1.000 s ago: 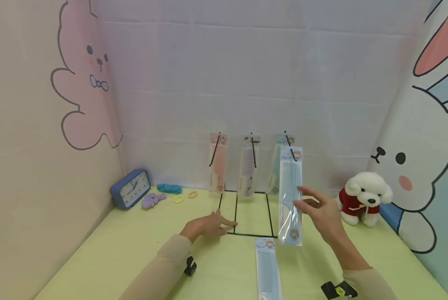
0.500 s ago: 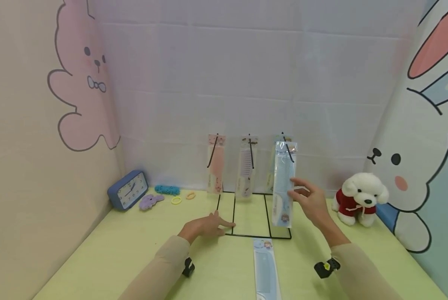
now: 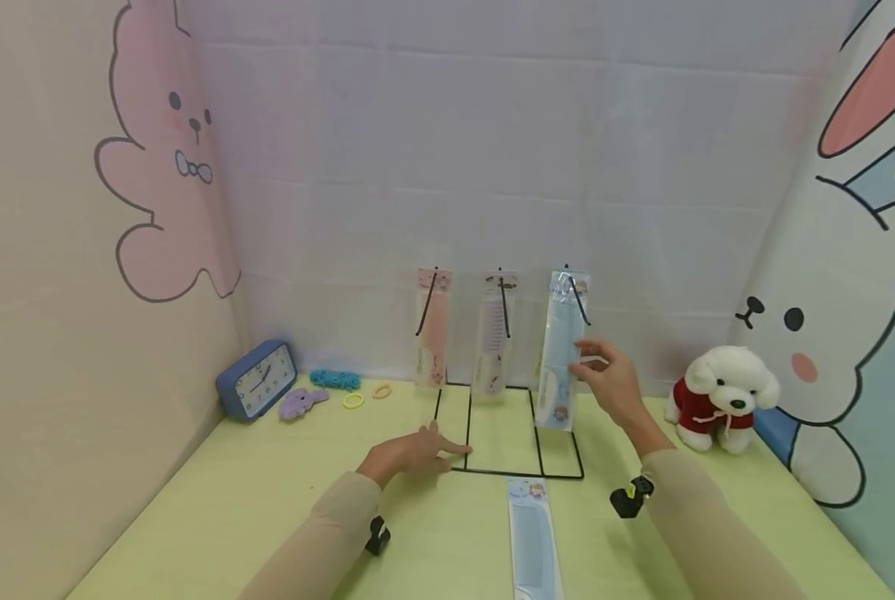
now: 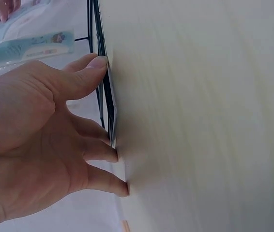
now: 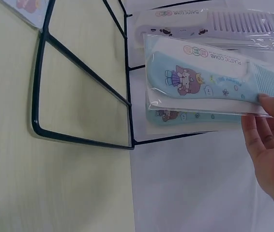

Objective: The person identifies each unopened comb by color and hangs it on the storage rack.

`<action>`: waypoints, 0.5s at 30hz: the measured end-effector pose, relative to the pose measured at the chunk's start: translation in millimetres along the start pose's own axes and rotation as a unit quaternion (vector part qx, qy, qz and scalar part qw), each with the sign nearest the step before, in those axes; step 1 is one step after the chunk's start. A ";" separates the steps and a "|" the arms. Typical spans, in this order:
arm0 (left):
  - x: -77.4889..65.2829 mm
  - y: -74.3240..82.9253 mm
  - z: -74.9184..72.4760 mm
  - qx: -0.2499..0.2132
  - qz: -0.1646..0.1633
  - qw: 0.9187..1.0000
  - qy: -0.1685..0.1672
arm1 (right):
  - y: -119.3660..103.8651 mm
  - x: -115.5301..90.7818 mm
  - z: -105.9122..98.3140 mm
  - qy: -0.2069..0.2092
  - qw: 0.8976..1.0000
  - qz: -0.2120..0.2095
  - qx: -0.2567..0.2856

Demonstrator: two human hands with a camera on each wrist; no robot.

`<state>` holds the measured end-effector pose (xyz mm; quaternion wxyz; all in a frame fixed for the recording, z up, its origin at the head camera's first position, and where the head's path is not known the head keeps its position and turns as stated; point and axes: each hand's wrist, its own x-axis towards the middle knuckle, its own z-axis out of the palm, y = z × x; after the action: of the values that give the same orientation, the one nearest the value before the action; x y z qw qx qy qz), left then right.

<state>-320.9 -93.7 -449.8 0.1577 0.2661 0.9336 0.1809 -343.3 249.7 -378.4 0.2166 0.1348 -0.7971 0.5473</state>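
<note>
My right hand [image 3: 611, 382] pinches the right edge of a blue comb in a clear package [image 3: 562, 350], its thumb in front and fingers behind. The package's top overlaps the right hook of a black wire rack [image 3: 503, 472], in front of another blue packaged comb [image 5: 190, 117]. A pink packaged comb [image 3: 436, 325] and a lilac one [image 3: 494, 333] hang on the other two hooks. My left hand [image 3: 416, 450] rests at the rack's base, fingers extended; its thumb [image 4: 96, 63] touches the wire and its fingertips reach the tabletop.
Another blue packaged comb [image 3: 533, 537] lies on the table in front of the rack. To the left are a blue alarm clock [image 3: 258, 379], a purple hair clip [image 3: 302, 403], a blue coiled bundle [image 3: 335, 379] and two small bands. A white plush dog [image 3: 725, 400] sits at right.
The right hand has moved the blue packaged comb back along the right hook, toward the wall and slightly left, over the comb behind it. The left hand has stayed at the base.
</note>
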 end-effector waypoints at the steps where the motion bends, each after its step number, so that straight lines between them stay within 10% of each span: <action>1: -0.1 0.1 0.2 0.001 -0.002 1.000 0.000 | 0.5 2.2 0.1 -0.001 1.000 0.003 -0.006; 15: 2.2 -2.4 1.7 0.008 0.004 1.000 0.003 | 9.1 14.2 2.3 0.017 0.998 0.037 -0.052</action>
<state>-323.0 -94.0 -452.8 0.1519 0.2706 0.9345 0.1747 -360.2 251.2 -379.6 0.2161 0.0847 -0.8253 0.5147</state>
